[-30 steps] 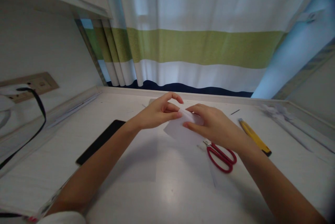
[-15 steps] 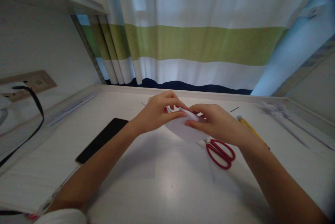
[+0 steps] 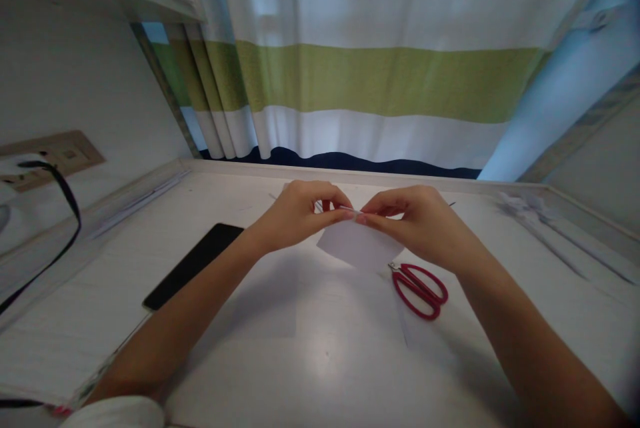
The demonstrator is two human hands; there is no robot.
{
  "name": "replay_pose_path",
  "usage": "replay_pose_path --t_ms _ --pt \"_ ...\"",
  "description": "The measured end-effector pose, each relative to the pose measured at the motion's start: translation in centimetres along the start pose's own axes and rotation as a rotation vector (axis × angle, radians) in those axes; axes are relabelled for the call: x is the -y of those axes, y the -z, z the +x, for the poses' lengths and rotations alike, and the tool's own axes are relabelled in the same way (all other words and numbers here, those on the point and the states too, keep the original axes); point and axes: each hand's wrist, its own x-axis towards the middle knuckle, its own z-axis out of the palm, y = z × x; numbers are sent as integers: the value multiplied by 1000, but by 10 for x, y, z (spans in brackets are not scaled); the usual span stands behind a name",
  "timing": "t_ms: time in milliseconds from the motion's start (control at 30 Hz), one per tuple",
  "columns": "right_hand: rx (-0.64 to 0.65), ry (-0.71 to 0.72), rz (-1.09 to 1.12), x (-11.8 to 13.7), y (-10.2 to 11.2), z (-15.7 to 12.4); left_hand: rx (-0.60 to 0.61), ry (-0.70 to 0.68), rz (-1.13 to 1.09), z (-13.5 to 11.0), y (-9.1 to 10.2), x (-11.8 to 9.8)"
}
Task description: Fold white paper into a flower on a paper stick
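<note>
A small white sheet of paper (image 3: pixel 357 247) hangs just above the middle of the white desk (image 3: pixel 300 348). My left hand (image 3: pixel 300 215) pinches its top edge from the left with thumb and fingers closed. From the right, my right hand (image 3: pixel 417 225) pinches the same edge, and the fingertips of both hands almost meet. The paper's lower part tilts toward me.
Red-handled scissors (image 3: pixel 419 288) lie on the desk just right of the paper, under my right wrist. A black phone (image 3: pixel 195 265) lies to the left by my left forearm. A black cable (image 3: pixel 55 215) runs along the left wall. A striped curtain (image 3: pixel 380 81) hangs behind the desk.
Both hands have lifted the paper off the desk and closed into pinches along its top edge. The view has shifted slightly, and my right arm now hides the yellow tool at the right.
</note>
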Motion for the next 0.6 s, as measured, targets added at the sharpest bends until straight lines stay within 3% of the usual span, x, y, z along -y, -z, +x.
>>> replay_pose_path --t_ms 200,600 --pt "0 10 50 -4 1 0 54 3 -32 0 -1 1" --pt "-23 -16 102 -8 18 -2 -164 104 21 1 18 3"
